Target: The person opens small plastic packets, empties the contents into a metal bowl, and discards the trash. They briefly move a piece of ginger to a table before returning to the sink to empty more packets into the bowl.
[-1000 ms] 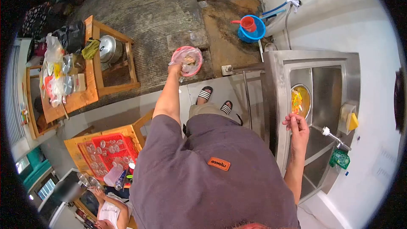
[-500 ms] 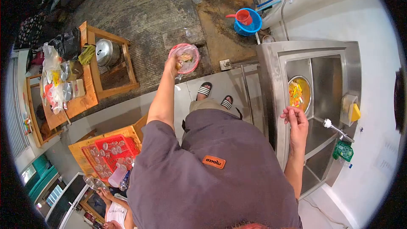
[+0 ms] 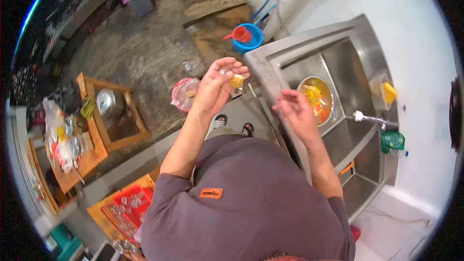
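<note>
My left hand [image 3: 217, 87] is raised in front of my body, its fingers closed round a small yellowish lump [image 3: 237, 81] that seems to have clear plastic about it. Its exact kind is too small to tell. My right hand [image 3: 297, 111] hovers by the near edge of the sink, fingers loosely bent and apart, with nothing seen in it. Just beyond that hand, a round metal bowl [image 3: 329, 97] in the sink holds cut orange, yellow and white food [image 3: 314, 99]. Below and left of my left hand, a pink basin [image 3: 177, 92] lined with clear plastic stands on the floor.
The steel sink [image 3: 350, 55] runs along the right wall, with a faucet [image 3: 369, 118] and a yellow sponge [image 3: 389, 93]. A blue bucket [image 3: 254, 43] with a red dipper [image 3: 240, 34] stands ahead. Wooden tables [image 3: 96, 147] and red glass racks [image 3: 130, 203] are at left.
My left hand has moved from over the pink basin up and right toward the sink, holding the yellowish lump. My right hand has shifted left and up. The view has turned.
</note>
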